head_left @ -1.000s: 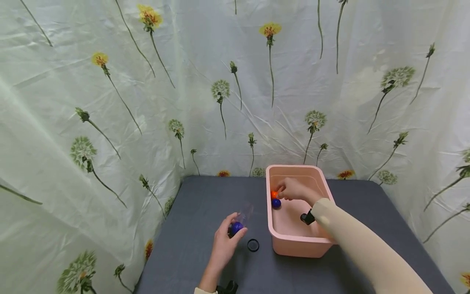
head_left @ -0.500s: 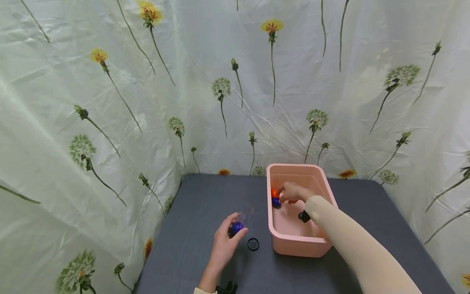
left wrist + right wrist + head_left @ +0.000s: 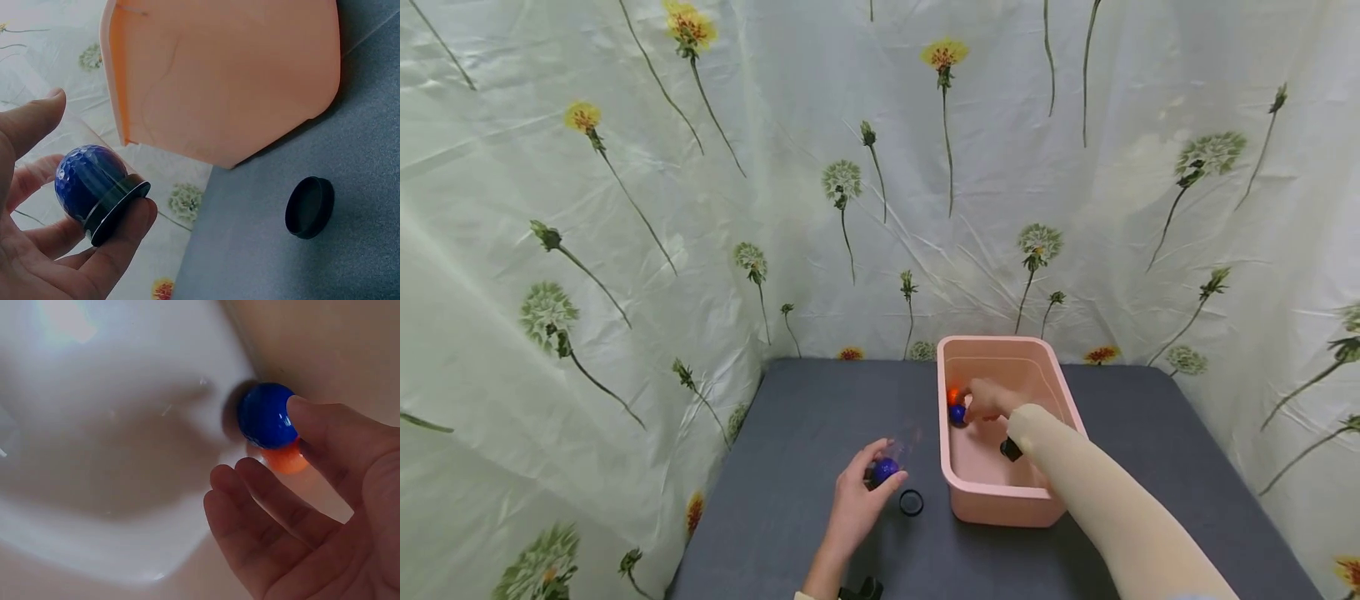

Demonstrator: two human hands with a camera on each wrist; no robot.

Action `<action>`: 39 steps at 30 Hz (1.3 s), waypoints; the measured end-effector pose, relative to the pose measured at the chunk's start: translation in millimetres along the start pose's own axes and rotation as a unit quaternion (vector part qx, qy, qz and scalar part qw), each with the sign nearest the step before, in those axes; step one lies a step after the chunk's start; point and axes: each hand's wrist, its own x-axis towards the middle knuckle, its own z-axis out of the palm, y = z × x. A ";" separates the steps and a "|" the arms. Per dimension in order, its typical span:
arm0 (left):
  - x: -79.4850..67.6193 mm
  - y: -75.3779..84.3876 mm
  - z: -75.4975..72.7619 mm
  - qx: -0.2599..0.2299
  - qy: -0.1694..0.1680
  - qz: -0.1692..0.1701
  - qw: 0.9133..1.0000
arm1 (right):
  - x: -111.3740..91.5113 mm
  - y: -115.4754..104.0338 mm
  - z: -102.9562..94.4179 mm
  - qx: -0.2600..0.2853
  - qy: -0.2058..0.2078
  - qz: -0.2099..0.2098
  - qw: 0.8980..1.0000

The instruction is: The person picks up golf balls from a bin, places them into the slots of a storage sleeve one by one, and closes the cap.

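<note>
My left hand (image 3: 859,500) holds a clear tube (image 3: 906,446) over the table, tilted. At its lower end sit a blue dimpled golf ball (image 3: 87,175) and a black end cap (image 3: 119,209), seen in the left wrist view. Inside the pink bin (image 3: 1003,507) is my right hand (image 3: 988,400), reaching towards the left wall. There a loose blue ball (image 3: 265,415) lies against an orange ball (image 3: 287,457). In the right wrist view the thumb overlaps the blue ball's edge; whether it touches cannot be told. The other fingers are apart from that ball.
A loose black cap (image 3: 310,206) lies on the dark grey table (image 3: 820,408), between the left hand and the bin. Behind the table hangs a flower-printed curtain (image 3: 805,208). The bin's raised rim (image 3: 946,450) surrounds the right hand.
The right hand has shifted slightly nearer, from beside the orange ball to beside the blue one. The left hand keeps its hold on the tube. The head view has shifted a little.
</note>
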 end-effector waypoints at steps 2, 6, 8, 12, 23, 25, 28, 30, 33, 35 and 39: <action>-0.8 0.2 0.5 -0.002 -0.003 -0.009 1.000 | 2.4 0.3 3.9 -0.010 0.002 -0.010 1.000; -1.6 0.7 1.2 -0.008 -0.005 -0.012 1.000 | 4.3 -2.0 8.3 -0.024 0.010 -0.021 0.999; -1.7 0.4 1.3 -0.007 -0.005 -0.008 1.000 | 4.3 -3.0 9.8 -0.032 0.011 -0.016 0.999; -2.4 0.3 0.1 -0.002 -0.006 -0.010 1.000 | 2.6 -5.0 13.9 -0.048 -0.020 0.002 0.999; -2.0 1.6 -2.4 -0.001 -0.004 -0.019 1.000 | -6.5 -6.5 16.6 -0.039 -0.088 0.039 0.995; -1.9 1.2 -2.8 0.000 -0.005 -0.022 1.000 | -7.4 -5.7 15.6 -0.030 -0.091 0.038 0.995; -1.8 0.5 -3.0 0.003 -0.008 -0.023 1.000 | -8.5 -3.5 14.0 -0.016 -0.096 0.034 0.995; -1.7 0.3 -3.1 0.003 -0.011 -0.020 1.000 | -8.8 -2.1 13.1 -0.008 -0.099 0.029 0.995; -1.3 0.3 -3.5 0.002 -0.015 -0.016 1.000 | -8.6 -0.4 11.4 0.008 -0.102 0.020 0.995; -0.9 0.1 -3.7 0.003 -0.017 -0.014 1.000 | -8.3 0.7 10.2 0.013 -0.100 0.008 0.995; -0.3 1.1 -4.8 0.003 -0.019 -0.012 1.000 | -7.6 1.7 5.9 0.028 -0.099 -0.018 0.995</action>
